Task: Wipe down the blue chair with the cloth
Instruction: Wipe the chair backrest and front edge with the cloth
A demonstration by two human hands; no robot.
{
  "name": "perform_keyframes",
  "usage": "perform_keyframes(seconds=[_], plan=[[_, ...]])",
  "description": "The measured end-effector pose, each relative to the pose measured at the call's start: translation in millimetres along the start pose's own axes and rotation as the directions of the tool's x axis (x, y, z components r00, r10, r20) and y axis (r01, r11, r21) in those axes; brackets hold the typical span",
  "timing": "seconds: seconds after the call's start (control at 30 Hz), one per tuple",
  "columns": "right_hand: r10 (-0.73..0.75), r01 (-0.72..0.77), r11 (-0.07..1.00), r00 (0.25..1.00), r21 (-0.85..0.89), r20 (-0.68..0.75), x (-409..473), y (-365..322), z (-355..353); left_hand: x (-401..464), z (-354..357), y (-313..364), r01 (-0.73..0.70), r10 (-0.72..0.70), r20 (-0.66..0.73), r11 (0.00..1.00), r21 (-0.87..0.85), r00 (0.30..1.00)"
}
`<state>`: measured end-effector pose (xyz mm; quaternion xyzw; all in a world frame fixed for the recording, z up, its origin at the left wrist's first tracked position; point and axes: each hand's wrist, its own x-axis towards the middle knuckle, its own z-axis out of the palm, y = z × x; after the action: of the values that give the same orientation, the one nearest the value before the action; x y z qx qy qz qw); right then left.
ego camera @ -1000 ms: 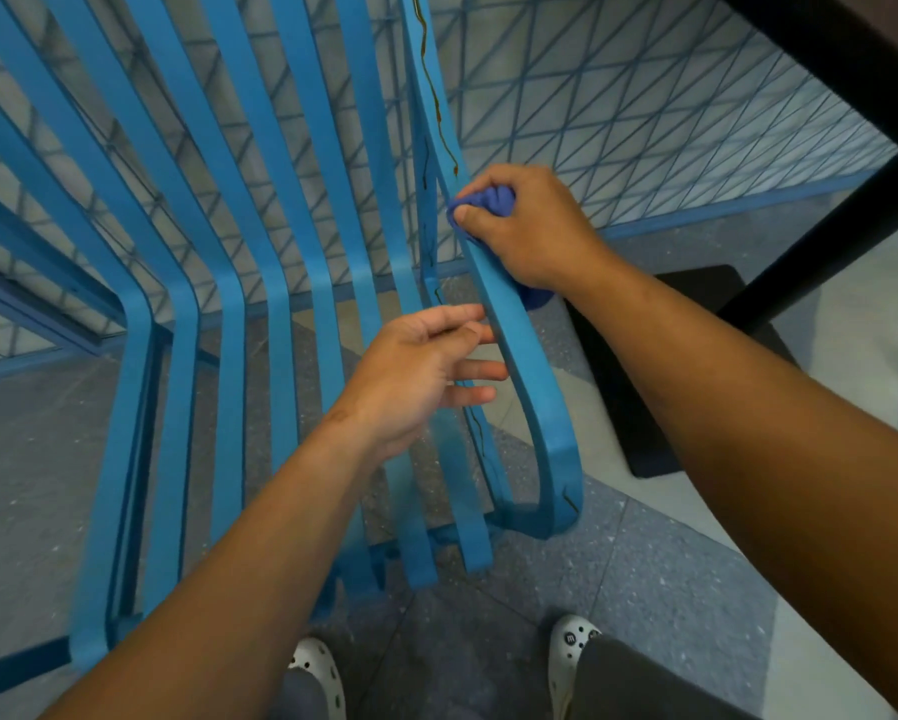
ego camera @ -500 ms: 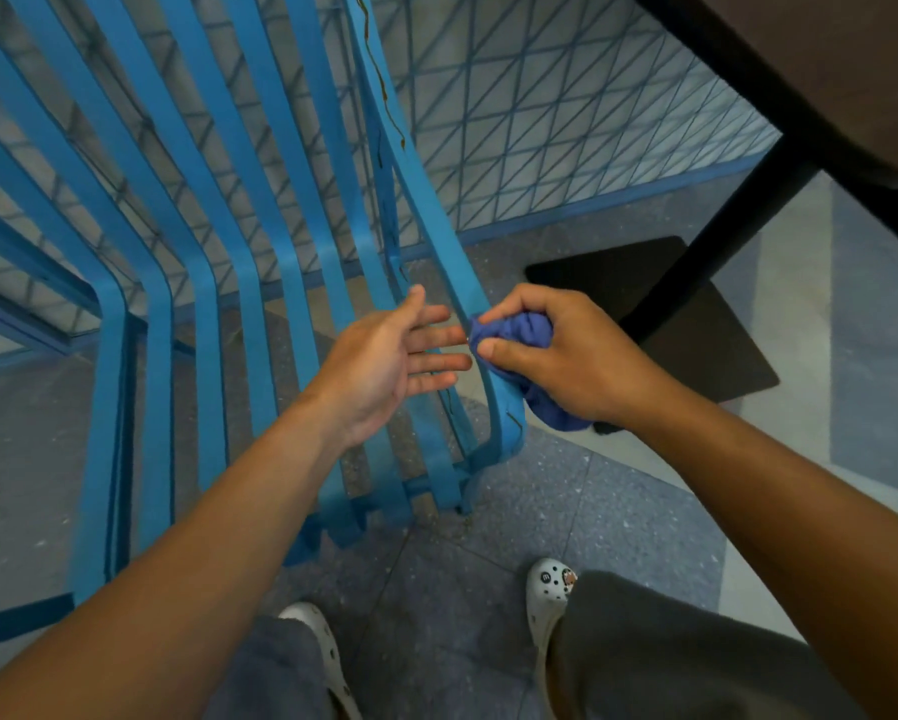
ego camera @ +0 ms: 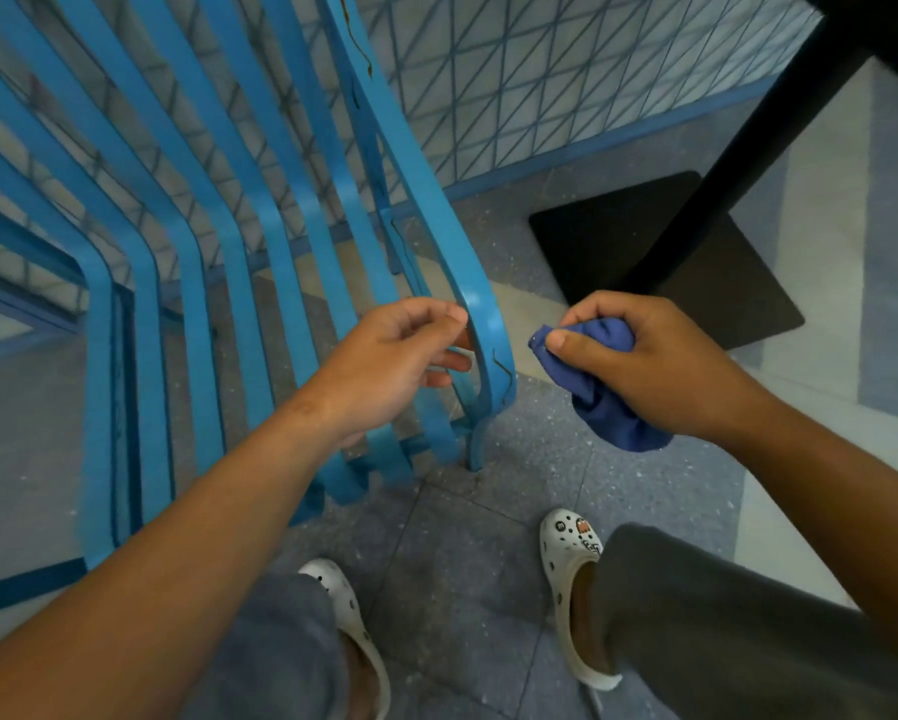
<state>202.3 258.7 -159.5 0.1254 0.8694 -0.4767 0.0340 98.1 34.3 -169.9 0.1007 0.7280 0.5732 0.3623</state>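
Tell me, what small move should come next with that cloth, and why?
Probably bring the right hand leftward to press the bunched cloth back onto the chair at its rightmost slat. The cloth sits just clear of that slat, while the left hand hovers by its other side, fingers loosely curled.

The right white shoe point(ego camera: 574, 579) has a small round black charm point(ego camera: 560, 526) with a white letter "m" on it (the other charms beside it are too small to read). No other words or numbers can be read.
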Motion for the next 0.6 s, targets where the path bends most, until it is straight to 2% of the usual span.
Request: perform_keyframes(seconds=[0.3, 0.5, 0.6], plan=[[-0.179, 0.18, 0.973, 0.984, 0.144, -0.02, 14, -12, 10, 10, 8, -1, -0.044, 0.046, -0.051, 0.998, 0.04, 0.998], [-0.241, 0.243, 0.967, 0.97, 0.07, -0.045, 19, -7, 35, 13, 2, -11, -0.094, 0.101, -0.071, 0.99, 0.108, 0.992], [-0.291, 0.291, 0.956, 0.957, 0.044, 0.012, 21, -1, 33, 14, -2, -11, -0.111, 0.119, -0.06, 0.986, 0.12, 0.991]])
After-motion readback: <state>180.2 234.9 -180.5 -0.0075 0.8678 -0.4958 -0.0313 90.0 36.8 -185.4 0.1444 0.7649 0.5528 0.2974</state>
